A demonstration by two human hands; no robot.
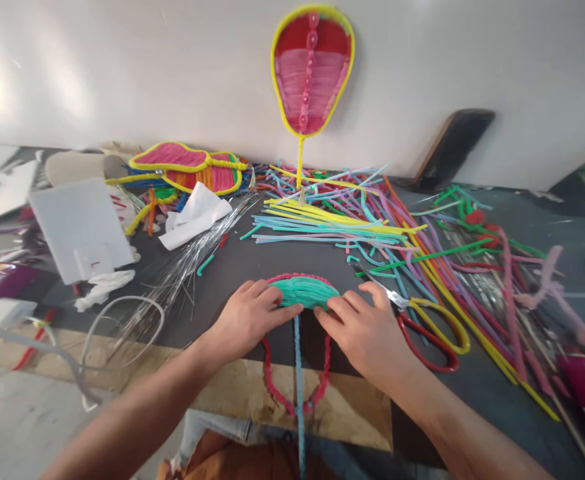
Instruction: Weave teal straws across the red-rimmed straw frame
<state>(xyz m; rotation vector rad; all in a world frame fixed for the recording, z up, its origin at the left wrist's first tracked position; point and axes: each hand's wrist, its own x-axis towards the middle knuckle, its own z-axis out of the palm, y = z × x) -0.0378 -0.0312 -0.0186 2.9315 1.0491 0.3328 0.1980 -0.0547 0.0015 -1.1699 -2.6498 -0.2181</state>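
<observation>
A pipe cleaner frame (268, 373) with a fuzzy dark-pink rim lies at the near edge of the table. Teal pipe cleaners (305, 291) fill its far end in side-by-side rows, and a light-blue stem (299, 380) runs down its middle towards me. My left hand (257, 307) grips the left side of the teal rows, thumb along their lower edge. On their right side, my right hand (357, 320) pinches the rim and the row ends. Just right of that hand lie scissors (432, 327) with red and yellow handles, blades spread.
A yellow-rimmed pink pipe cleaner piece (312, 73) stands upright against the white wall. Loose yellow and blue pipe cleaners (337, 220) lie beyond my hands. Thin wires (187, 253), white paper (82, 227) and a cable (122, 300) are at left; a phone (455, 150) leans at back right.
</observation>
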